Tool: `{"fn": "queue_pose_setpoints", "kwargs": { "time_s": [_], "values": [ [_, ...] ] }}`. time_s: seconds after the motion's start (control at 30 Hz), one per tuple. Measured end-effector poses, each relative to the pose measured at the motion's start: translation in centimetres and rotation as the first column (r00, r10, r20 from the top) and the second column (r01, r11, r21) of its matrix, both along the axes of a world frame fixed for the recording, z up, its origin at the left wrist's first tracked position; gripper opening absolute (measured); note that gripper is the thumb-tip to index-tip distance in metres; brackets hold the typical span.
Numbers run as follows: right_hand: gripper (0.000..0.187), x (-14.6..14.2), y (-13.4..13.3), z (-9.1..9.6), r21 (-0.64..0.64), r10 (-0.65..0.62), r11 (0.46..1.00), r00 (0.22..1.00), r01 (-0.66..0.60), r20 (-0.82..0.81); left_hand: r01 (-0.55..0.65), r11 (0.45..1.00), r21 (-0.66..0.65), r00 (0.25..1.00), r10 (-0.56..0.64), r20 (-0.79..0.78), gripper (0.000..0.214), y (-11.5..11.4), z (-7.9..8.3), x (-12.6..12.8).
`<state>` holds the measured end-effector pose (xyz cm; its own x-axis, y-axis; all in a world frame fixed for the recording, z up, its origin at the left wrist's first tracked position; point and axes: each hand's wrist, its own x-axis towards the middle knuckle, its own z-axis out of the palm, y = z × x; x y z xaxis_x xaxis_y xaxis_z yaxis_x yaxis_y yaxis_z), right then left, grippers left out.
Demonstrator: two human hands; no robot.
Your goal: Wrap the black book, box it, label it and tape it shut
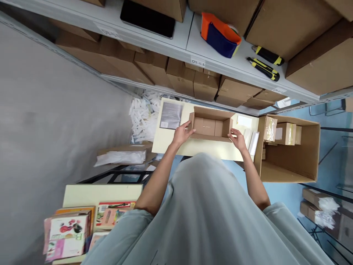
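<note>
An open-topped cardboard box with nothing inside sits on the pale table in front of me. My left hand grips its left end, thumb on the near side and fingers at the end wall. At the opposite end, my right hand pinches the near right corner with bent fingers. A grey plastic-wrapped packet lies left of the box. To the right are a white label stack and white rolls or strips.
A big carton with smaller taped boxes stands at the right. Overhead, the shelf bears cartons, a phone, a tape dispenser and cutters. Paper scraps lie left; books are stacked lower left.
</note>
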<state>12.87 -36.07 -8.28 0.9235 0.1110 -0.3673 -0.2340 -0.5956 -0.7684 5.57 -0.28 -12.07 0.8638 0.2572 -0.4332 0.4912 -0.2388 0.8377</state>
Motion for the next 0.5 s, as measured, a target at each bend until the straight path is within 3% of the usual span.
{"fn": "queue_pose_setpoints", "kwargs": {
  "time_s": [0.13, 0.2, 0.27, 0.33, 0.4, 0.43, 0.5],
  "values": [
    [0.066, -0.8, 2.6, 5.4, -0.105, -0.047, 0.992, 0.974, 0.071, 0.222, -0.123, 0.992, -0.040, 0.986, 0.127, 0.109, 0.048, 3.0, -0.8, -1.3],
    [0.060, -2.3, 6.7, 8.2, -0.056, -0.043, 0.997, 0.959, 0.061, 0.280, -0.218, 0.975, 0.036, 0.970, 0.213, 0.115, 0.042, 5.7, -1.8, -1.6],
    [0.053, -4.4, 12.5, 9.3, 0.038, 0.072, 0.996, 0.976, -0.081, 0.205, -0.268, 0.951, 0.156, 0.963, 0.259, 0.074, 0.040, 8.8, -3.3, -1.6],
    [0.049, -6.4, 19.5, 8.1, 0.159, 0.264, 0.948, 0.960, -0.276, 0.090, -0.276, 0.931, 0.239, 0.960, 0.278, 0.025, 0.041, 11.5, -5.0, -1.1],
    [0.054, -7.4, 26.4, 4.9, 0.246, 0.407, 0.885, 0.914, -0.396, 0.008, -0.263, 0.929, 0.261, 0.963, 0.269, 0.011, 0.044, 13.5, -6.8, -0.5],
    [0.058, -7.4, 29.5, 2.8, 0.228, 0.429, 0.883, 0.903, -0.411, -0.034, -0.245, 0.934, 0.261, 0.968, 0.251, 0.013, 0.046, 14.2, -7.7, -0.2],
    [0.066, -6.3, 34.7, -1.6, 0.061, 0.347, 0.938, 0.928, -0.342, -0.133, -0.175, 0.950, 0.257, 0.984, 0.177, 0.015, 0.050, 15.0, -9.1, 0.2]
  ]
}}
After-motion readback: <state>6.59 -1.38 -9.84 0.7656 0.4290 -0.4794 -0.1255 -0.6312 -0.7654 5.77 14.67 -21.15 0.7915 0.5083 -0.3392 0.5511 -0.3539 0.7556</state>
